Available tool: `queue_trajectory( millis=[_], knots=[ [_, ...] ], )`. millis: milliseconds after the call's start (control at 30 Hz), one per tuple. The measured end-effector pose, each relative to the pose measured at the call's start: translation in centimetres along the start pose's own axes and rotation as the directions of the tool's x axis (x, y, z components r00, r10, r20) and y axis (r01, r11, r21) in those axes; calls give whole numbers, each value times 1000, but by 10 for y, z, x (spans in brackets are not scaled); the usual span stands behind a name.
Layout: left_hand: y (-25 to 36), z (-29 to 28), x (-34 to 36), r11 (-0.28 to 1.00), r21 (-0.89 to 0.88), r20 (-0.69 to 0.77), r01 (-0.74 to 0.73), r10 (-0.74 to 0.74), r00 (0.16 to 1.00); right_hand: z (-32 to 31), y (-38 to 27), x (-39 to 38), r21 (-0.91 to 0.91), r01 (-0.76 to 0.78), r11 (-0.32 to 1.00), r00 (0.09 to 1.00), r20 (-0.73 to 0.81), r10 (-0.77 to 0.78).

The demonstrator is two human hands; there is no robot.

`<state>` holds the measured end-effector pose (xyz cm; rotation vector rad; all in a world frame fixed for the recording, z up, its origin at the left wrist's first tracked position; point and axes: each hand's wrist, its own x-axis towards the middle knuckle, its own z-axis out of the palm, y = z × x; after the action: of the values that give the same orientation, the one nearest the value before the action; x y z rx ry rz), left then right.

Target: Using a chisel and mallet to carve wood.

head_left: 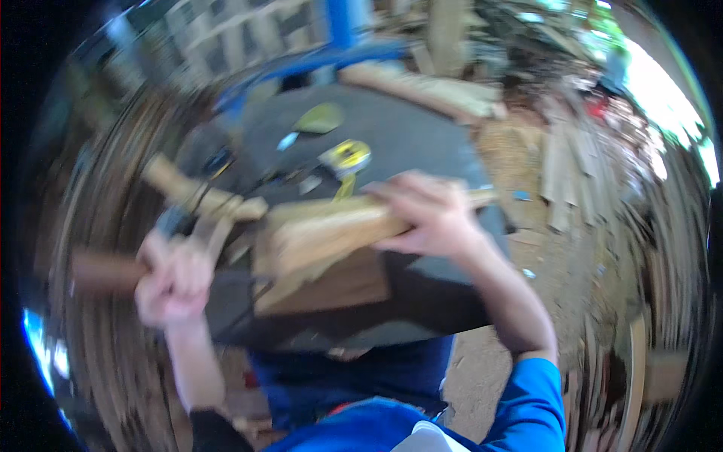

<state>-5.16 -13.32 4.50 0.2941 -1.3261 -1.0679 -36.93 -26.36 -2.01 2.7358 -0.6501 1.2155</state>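
Note:
My left hand [177, 282] is closed around a tool with a brown, rounded handle [109, 273] that juts out to the left. Motion blur hides what kind of tool it is. My right hand [429, 211] grips a pale wooden piece [324, 235] from above, thumb on the near side and fingers over the far side. That piece rests over a flat brown board [331, 290] on the dark tabletop [407, 135]. Just beyond my left fist lies a wooden piece with a crossbar [203, 194], also blurred.
On the table beyond the wood are a yellow tape measure [348, 157] and a green leaf-shaped thing [320, 118]. A long pale timber [414, 90] lies along the far edge. Stacked wooden strips [113, 196] line the left side; loose boards [561, 166] lie on the right.

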Motion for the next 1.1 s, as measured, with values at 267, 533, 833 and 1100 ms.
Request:
queue_trajectory(
  millis=[267, 533, 833, 1100],
  knots=[
    [-1, -26, 17, 998, 6, 130, 68, -68, 989, 1, 2, 15, 56, -39, 998, 988, -146, 47],
    [-15, -36, 31, 983, -105, 255, 148, -117, 960, 0, -3, 13, 30, -39, 999, 992, -117, 42],
    [-29, -46, 47, 961, -174, 341, 214, -145, 929, 3, 1, 11, 55, -58, 997, 993, -103, 63],
    [-33, -54, 62, 926, -238, 333, 294, -206, 920, 3, 4, 13, 60, -34, 998, 994, -99, 40]
  ],
)
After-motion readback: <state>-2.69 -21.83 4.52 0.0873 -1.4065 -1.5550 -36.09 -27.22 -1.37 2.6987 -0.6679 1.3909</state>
